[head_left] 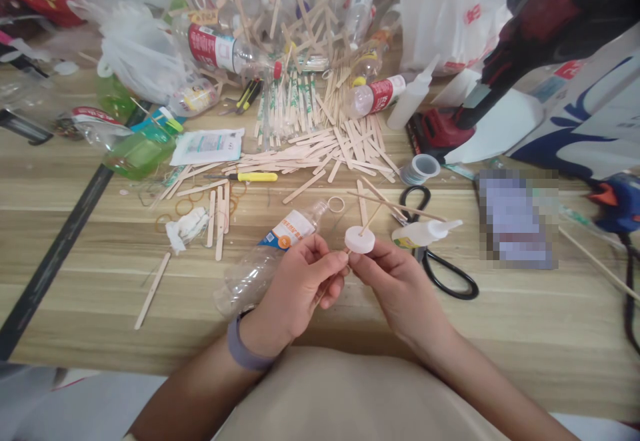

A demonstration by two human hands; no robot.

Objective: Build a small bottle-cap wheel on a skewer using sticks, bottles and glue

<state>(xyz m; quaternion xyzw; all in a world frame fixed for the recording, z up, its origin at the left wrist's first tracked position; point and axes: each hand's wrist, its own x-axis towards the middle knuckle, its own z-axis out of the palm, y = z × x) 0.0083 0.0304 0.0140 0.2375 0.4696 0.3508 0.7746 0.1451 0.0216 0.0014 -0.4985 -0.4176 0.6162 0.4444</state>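
Between my hands, above the front of the table, is a white bottle cap [359, 241] with a thin wooden stick [371, 219] running through it. My left hand [315, 271] is closed, pinching the stick just below the cap. My right hand [393, 281] is closed too, thumb and fingers gripping the cap from its right and lower side. A clear plastic bottle [250, 267] with a blue and orange label lies on its side beside my left hand. Past my right hand lie a small white glue bottle [423, 233] and black-handled scissors [453, 277].
A heap of popsicle sticks [320, 151] spreads across the middle. Behind it are piled plastic bottles [215, 47]. A yellow-handled tool [256, 177] lies left of centre. A red and black power tool [443, 131], a small tub [421, 169] and a phone [515, 217] are at the right.
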